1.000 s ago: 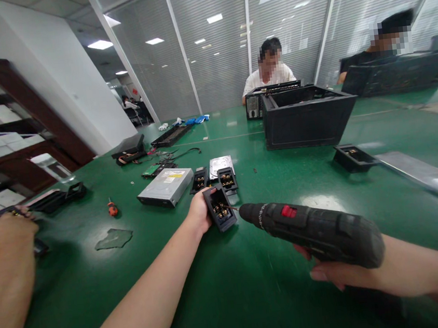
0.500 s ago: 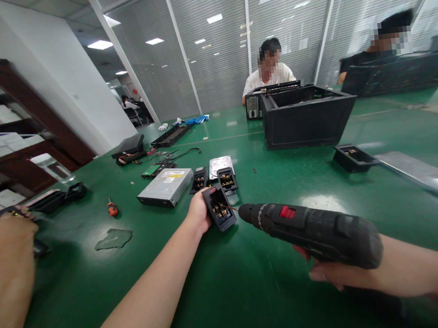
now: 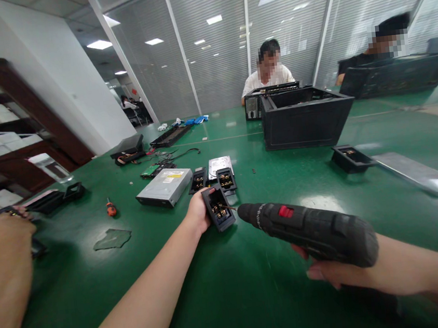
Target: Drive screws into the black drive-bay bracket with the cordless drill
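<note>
My left hand (image 3: pixel 198 211) grips a small black rectangular box (image 3: pixel 224 221) by its left side, tilting it above the green table. Several brass-coloured screw terminals sit in its open face. In my right hand (image 3: pixel 326 273) is a black cordless drill (image 3: pixel 308 230) with a red switch, pointing left. Its thin bit (image 3: pixel 230 207) reaches to the box's open face; whether the tip touches a screw I cannot tell. Just behind the held box stand two similar black boxes (image 3: pixel 226 180), a hard drive (image 3: pixel 220 166) and a silver optical drive (image 3: pixel 165 186).
Left lie an orange screwdriver (image 3: pixel 110 207) and a flat dark piece (image 3: pixel 112 239); a co-worker's hands (image 3: pixel 8 228) work at the edge. Black computer cases (image 3: pixel 304 123) stand before two people. Right are another terminal box (image 3: pixel 350 159) and a silver slab (image 3: pixel 419 171). Cables (image 3: pixel 179 157) lie farther back.
Almost nothing differs. The drill and my right hand have shifted very slightly left, and the whole view has moved a little; the bit stays at the box.
</note>
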`<state>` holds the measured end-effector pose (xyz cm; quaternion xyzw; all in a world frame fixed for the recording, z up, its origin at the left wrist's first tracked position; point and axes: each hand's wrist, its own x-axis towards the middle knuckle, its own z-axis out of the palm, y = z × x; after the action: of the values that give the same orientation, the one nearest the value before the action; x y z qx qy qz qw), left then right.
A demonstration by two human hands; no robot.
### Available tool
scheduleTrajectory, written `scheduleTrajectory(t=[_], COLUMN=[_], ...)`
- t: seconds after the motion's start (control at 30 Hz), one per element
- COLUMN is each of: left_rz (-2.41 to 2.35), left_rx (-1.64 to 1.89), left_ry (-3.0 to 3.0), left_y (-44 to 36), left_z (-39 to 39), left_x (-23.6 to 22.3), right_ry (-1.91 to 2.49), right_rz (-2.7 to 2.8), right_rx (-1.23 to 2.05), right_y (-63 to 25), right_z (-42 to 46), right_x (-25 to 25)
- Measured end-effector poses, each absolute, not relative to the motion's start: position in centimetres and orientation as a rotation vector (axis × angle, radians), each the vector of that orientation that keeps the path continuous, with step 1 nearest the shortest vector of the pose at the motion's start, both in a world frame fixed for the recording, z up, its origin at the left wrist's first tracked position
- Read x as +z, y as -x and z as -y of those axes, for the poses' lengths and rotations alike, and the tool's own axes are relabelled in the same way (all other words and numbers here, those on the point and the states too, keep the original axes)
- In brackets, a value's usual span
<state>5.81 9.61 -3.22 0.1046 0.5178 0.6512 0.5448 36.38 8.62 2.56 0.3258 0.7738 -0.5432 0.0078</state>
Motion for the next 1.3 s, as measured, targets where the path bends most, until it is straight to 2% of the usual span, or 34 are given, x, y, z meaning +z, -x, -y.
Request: scheduleTrajectory(t=[1.3], left_rz=[-1.215], left_rx=[1.529], left_ry=[-0.236], left_y=[-6.0], left_z=[-9.4], left_x=[-2.9], right_ry=[-0.957], right_rz=[-2.477], right_rx=[-1.686], right_y=[-37.0], right_z=[-8.8], right_x=[1.6])
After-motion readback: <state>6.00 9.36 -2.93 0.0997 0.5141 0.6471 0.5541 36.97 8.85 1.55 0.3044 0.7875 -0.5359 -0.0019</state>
